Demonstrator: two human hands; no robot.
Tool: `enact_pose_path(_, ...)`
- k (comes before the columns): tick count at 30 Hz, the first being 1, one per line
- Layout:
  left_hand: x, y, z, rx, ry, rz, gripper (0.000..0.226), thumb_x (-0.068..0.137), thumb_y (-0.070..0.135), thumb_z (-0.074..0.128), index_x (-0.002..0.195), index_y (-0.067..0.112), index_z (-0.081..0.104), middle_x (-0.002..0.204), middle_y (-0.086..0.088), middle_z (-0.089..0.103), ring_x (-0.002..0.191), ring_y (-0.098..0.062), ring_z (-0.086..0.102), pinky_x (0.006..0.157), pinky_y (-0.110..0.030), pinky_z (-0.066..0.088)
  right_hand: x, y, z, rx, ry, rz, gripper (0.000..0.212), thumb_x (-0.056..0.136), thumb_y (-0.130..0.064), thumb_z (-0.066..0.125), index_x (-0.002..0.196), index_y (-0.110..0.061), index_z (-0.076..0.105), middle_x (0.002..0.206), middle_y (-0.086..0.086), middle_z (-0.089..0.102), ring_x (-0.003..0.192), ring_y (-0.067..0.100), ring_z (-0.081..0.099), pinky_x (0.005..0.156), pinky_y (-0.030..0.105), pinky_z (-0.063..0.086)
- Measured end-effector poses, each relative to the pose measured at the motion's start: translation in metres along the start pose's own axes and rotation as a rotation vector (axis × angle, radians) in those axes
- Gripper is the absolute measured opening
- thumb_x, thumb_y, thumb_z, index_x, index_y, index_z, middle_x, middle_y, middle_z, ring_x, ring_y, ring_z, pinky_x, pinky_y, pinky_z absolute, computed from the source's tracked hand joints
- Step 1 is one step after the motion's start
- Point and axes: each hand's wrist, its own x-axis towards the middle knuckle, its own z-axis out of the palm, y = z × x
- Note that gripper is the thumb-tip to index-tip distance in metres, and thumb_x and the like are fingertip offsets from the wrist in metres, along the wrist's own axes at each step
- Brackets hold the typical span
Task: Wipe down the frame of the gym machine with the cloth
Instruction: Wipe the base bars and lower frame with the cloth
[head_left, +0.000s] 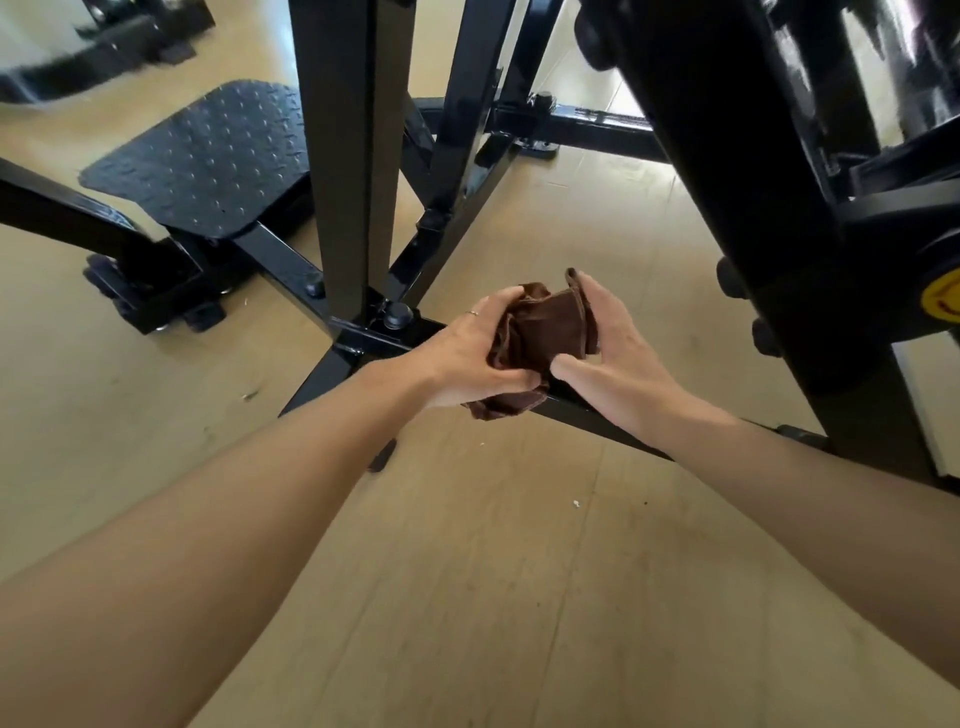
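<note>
Both my hands, left (467, 358) and right (613, 358), bunching brown cloth (545, 332), black frame bar (587, 415) beneath, upright post (348, 156) ahead-left, footplate (202, 156) beyond, wooden floor (467, 571) below

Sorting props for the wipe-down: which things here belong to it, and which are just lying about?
Job: brown cloth, held by left hand and right hand; black machine frame.
Lying about: textured footplate, floor crumbs.

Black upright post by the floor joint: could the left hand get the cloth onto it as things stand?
Probably yes. The left hand grips the brown cloth together with the right hand, just right of the upright post, with nothing visible between them.
</note>
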Motion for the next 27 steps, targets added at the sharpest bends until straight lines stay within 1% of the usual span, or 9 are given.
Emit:
enact_pose_path(3, -0.021, -0.023, -0.005, 0.102, 0.000, 0.022, 0.105, 0.079, 0.044, 0.082, 0.158, 0.043, 0.012, 0.150, 0.008, 0.041, 0.133, -0.016, 0.043, 0.115, -0.042, 0.039, 0.012, -0.006, 0.025, -0.153, -0.058, -0.105, 0.093, 0.087, -0.043, 0.072, 0.159, -0.042, 0.013, 0.157, -0.011, 0.027, 0.132, 0.014, 0.040, 0.090, 0.010, 0.040)
enact_pose_path(5, -0.029, -0.035, -0.008, 0.178, 0.041, 0.033, 0.103, 0.075, 0.047, 0.084, 0.157, 0.037, 0.021, 0.145, 0.010, 0.047, 0.132, -0.015, 0.045, 0.114, -0.040, 0.040, 0.019, -0.011, 0.044, -0.345, -0.095, -0.166, 0.082, 0.085, -0.050, 0.071, 0.154, -0.045, 0.027, 0.154, -0.004, 0.031, 0.134, 0.022, 0.041, 0.101, 0.030, 0.045)
enact_pose_path(8, -0.034, -0.044, -0.008, 0.371, 0.080, 0.038, 0.090, 0.072, 0.048, 0.085, 0.145, 0.030, 0.035, 0.131, 0.011, 0.053, 0.120, -0.015, 0.051, 0.108, -0.040, 0.046, 0.032, -0.020, 0.064, -0.542, -0.111, -0.213, 0.068, 0.082, -0.052, 0.074, 0.143, -0.037, 0.048, 0.145, 0.003, 0.041, 0.131, 0.031, 0.044, 0.103, 0.041, 0.047)
enact_pose_path(12, -0.031, -0.048, 0.000, 0.488, 0.150, 0.060, 0.096, 0.072, 0.044, 0.086, 0.148, 0.023, 0.031, 0.141, 0.005, 0.048, 0.133, -0.019, 0.044, 0.114, -0.037, 0.040, 0.045, -0.023, 0.069, -0.632, -0.126, -0.200, 0.063, 0.083, -0.047, 0.077, 0.139, -0.033, 0.053, 0.132, 0.006, 0.049, 0.120, 0.033, 0.052, 0.095, 0.042, 0.051)
enact_pose_path(15, -0.028, -0.048, 0.004, 0.580, 0.118, 0.056, 0.100, 0.077, 0.047, 0.081, 0.155, 0.021, 0.023, 0.157, 0.000, 0.029, 0.146, -0.023, 0.026, 0.119, -0.038, 0.033, 0.039, -0.016, 0.060, -0.590, -0.108, -0.206, 0.056, 0.085, -0.039, 0.076, 0.137, -0.032, 0.055, 0.123, 0.006, 0.053, 0.111, 0.031, 0.055, 0.089, 0.039, 0.052)
enact_pose_path(17, -0.027, -0.047, 0.004, 0.598, 0.098, 0.022, 0.103, 0.080, 0.048, 0.080, 0.158, 0.027, 0.016, 0.161, -0.001, 0.019, 0.150, -0.023, 0.017, 0.121, -0.039, 0.029, 0.024, -0.005, 0.046, -0.584, -0.088, -0.213, 0.053, 0.085, -0.036, 0.076, 0.135, -0.031, 0.056, 0.120, 0.005, 0.053, 0.107, 0.029, 0.055, 0.086, 0.037, 0.050)
enact_pose_path(20, -0.024, -0.043, 0.003, 0.599, 0.117, -0.003, 0.104, 0.083, 0.050, 0.079, 0.160, 0.023, 0.014, 0.161, -0.001, 0.022, 0.149, -0.022, 0.020, 0.120, -0.040, 0.032, -0.009, 0.020, 0.014, -0.601, -0.041, -0.214, 0.051, 0.084, -0.033, 0.080, 0.130, -0.027, 0.059, 0.122, 0.005, 0.055, 0.108, 0.027, 0.056, 0.087, 0.033, 0.046)
enact_pose_path(23, -0.022, -0.038, 0.003, 0.662, 0.137, -0.011, 0.099, 0.083, 0.058, 0.076, 0.157, 0.020, 0.023, 0.156, -0.001, 0.026, 0.144, -0.023, 0.026, 0.117, -0.041, 0.037, -0.048, 0.044, -0.023, -0.626, 0.020, -0.140, 0.053, 0.083, -0.030, 0.083, 0.129, -0.028, 0.056, 0.129, 0.003, 0.053, 0.112, 0.022, 0.055, 0.095, 0.037, 0.052)
enact_pose_path(27, -0.022, -0.032, 0.004, 0.674, 0.143, -0.017, 0.094, 0.082, 0.062, 0.074, 0.153, 0.020, 0.029, 0.154, -0.001, 0.029, 0.142, -0.024, 0.029, 0.114, -0.041, 0.039, -0.085, 0.063, -0.052, -0.672, 0.062, -0.028, 0.060, 0.082, -0.031, 0.085, 0.134, -0.028, 0.053, 0.138, 0.003, 0.049, 0.120, 0.026, 0.056, 0.099, 0.042, 0.055)
